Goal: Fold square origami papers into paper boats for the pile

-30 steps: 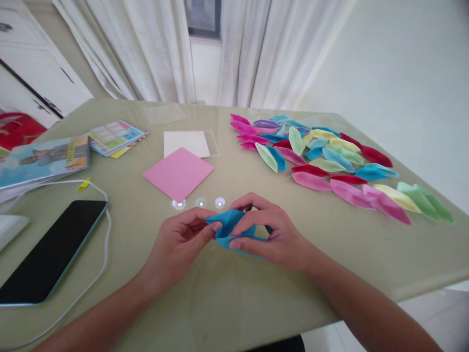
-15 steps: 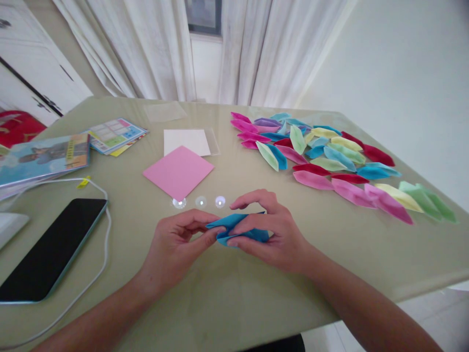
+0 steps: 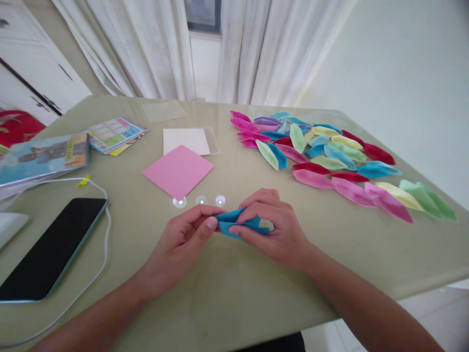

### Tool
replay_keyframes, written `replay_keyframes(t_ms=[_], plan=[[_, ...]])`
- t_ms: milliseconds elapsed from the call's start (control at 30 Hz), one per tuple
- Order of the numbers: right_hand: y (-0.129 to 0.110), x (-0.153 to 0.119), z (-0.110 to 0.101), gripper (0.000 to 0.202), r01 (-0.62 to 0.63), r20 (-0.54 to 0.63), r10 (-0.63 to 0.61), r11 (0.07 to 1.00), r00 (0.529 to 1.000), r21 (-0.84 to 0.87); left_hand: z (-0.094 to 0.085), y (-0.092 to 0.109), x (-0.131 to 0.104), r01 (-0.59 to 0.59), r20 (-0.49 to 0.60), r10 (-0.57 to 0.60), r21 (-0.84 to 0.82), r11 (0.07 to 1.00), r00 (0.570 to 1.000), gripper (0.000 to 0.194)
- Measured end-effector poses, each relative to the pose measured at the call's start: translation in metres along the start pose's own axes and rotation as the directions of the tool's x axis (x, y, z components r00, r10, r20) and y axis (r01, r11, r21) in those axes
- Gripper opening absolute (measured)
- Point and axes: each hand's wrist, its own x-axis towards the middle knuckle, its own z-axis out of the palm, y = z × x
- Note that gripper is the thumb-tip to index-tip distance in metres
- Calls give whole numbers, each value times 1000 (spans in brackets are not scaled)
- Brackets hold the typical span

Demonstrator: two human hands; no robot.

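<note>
Blue paper (image 3: 227, 226), centre of frame: pinched at left end by left hand (image 3: 186, 235), at right by right hand (image 3: 282, 226). Folding appears partial. Folded pieces (image 3: 339, 157) lie upper right; pink sheet (image 3: 179, 171), left of centre, lies flat, unfolded.

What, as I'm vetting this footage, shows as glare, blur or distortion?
Head view: three round glints, probably lamp glare, mark the table; the head view looks wide-angle, apparently stretching the phone; the head view is soft, without heavy blur on the hands.
</note>
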Motion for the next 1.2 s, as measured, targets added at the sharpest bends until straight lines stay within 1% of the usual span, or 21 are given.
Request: replay_keyframes(t_ms=[133,333,433,567,633,733,833,1000,1200], plan=[[0,0,0,14,-35,-4,35,999,999,-3,1,-2,0,18,103,-16,-20,1000,995,24],[-4,-2,-2,14,-4,-27,3,1000,1000,-7,0,-5,-2,-42,123,28,110,993,992,23],[-6,-1,-7,17,3,-26,-2,1000,1000,28,0,-4,-4,-57,97,43,140,989,994,25],[-4,4,-13,12,-48,2,48,988,999,147,1,-3,-5,-56,12,55,147,987,998,28],[-1,5,-13,10,-112,52,103,967,993,227,3,-1,-5,-18,-12,19,89,996,1000,28],[2,3,-10,11,-233,123,203,914,971,332,5,3,-4,54,-22,-55,-38,998,998,25],[3,1,-7,16,-280,156,237,875,959,395,4,4,-3,63,-48,-65,-40,997,997,21],[3,1,-5,16,-301,192,241,861,951,410,2,3,0,30,-85,-29,19,999,996,20],[4,2,-4,17,-321,205,256,856,945,406,1,3,-3,22,-72,-19,38,999,997,18]])
